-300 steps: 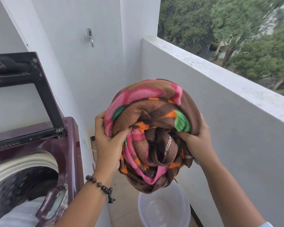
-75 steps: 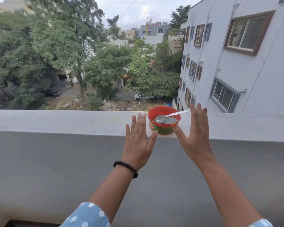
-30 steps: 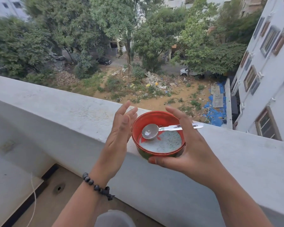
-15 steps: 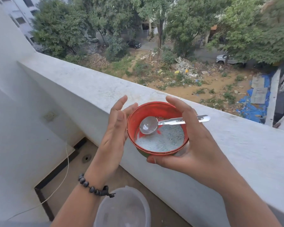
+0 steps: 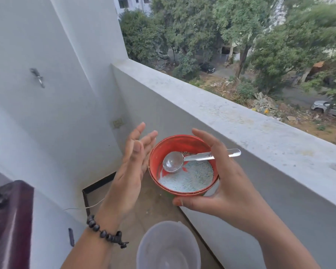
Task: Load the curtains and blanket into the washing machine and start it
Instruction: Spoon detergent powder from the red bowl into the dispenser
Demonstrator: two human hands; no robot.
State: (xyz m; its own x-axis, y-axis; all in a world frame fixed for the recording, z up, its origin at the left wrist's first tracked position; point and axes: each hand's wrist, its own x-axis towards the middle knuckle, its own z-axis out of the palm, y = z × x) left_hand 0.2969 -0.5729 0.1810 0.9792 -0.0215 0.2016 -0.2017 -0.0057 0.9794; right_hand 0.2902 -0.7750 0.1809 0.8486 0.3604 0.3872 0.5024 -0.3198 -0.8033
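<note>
My right hand grips a red bowl from its right side, thumb under the near rim and fingers over the far rim. The bowl holds pale blue-white detergent powder and a clear plastic scoop whose handle sticks out to the right. My left hand hovers just left of the bowl with straight fingers, holding nothing. A corner of the maroon washing machine shows at the lower left. The curtains and blanket are out of sight.
A white plastic tub stands on the balcony floor below my hands. The grey parapet wall runs along the right, with trees and a street beyond. A tap sticks out of the white wall on the left.
The bowl has come off the parapet ledge in my right hand and travelled left with my view, toward the washing machine, which has entered the frame. My left hand stays beside the bowl.
</note>
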